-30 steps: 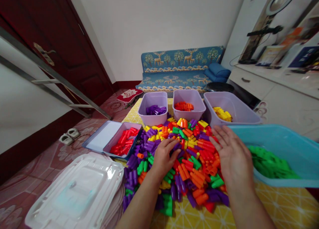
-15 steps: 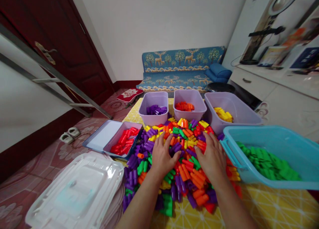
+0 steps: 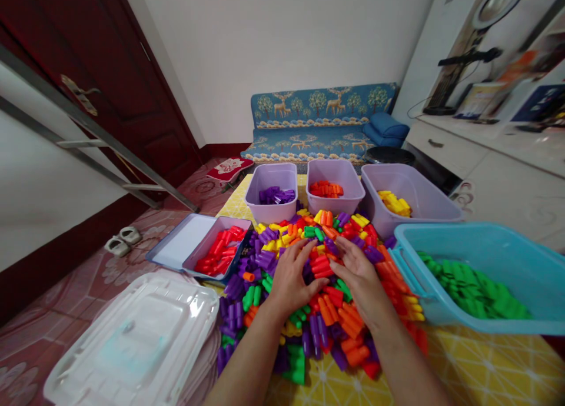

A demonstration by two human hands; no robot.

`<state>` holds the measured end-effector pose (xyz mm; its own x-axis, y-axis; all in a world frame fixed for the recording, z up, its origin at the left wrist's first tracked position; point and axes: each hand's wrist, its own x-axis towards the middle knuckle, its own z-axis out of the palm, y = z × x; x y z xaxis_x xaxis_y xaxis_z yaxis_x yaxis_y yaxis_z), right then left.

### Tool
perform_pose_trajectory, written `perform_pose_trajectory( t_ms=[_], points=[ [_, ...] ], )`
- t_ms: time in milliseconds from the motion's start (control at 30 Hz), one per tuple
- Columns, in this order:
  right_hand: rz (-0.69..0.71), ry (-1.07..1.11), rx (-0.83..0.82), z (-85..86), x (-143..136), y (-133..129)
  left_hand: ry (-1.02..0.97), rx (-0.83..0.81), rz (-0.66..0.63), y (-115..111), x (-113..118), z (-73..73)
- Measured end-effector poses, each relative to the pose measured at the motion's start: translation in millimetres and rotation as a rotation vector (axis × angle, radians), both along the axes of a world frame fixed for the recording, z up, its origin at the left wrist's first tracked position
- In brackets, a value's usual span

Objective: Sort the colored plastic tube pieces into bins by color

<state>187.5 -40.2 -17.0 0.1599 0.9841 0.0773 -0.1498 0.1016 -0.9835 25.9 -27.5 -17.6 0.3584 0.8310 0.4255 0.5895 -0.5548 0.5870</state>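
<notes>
A broad heap of plastic bullet-shaped building pieces (image 3: pixel 315 329) in purple, red, orange, yellow and green covers the middle of the table. Over its left centre rests my left hand (image 3: pixel 289 279), fingers apart, touching the pieces. My right hand (image 3: pixel 357 273) lies on the heap to the right, its fingers spread and pointing towards the left hand. Between the two hands are red pieces (image 3: pixel 322 266); neither hand is closed around anything. The palms hide part of the heap.
Behind the heap stand three lilac bins holding purple (image 3: pixel 271 212), orange (image 3: pixel 335 205) and yellow pieces (image 3: pixel 395 203). At right is a turquoise bin (image 3: pixel 468 323) of green pieces; at left, a case (image 3: pixel 189 262) with red ones. White lids (image 3: pixel 132 335) are stacked front left.
My right hand has moved left, closer to my left hand, uncovering orange and purple pieces on the right. My left hand has shifted only slightly.
</notes>
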Motion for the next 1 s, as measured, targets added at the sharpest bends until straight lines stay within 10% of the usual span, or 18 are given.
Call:
perform_pose_trajectory(
  t_ms=[633, 1000],
  points=[
    [0.076, -0.198, -0.015, 11.6, -5.5, -5.1, -0.430, 0.029, 0.267, 7.8, -0.8, -3.2],
    [0.085, -0.193, -0.034, 6.9, -3.6, -4.7, -1.435, -0.045, 0.422, 29.0, -47.3, 10.1]
  ],
)
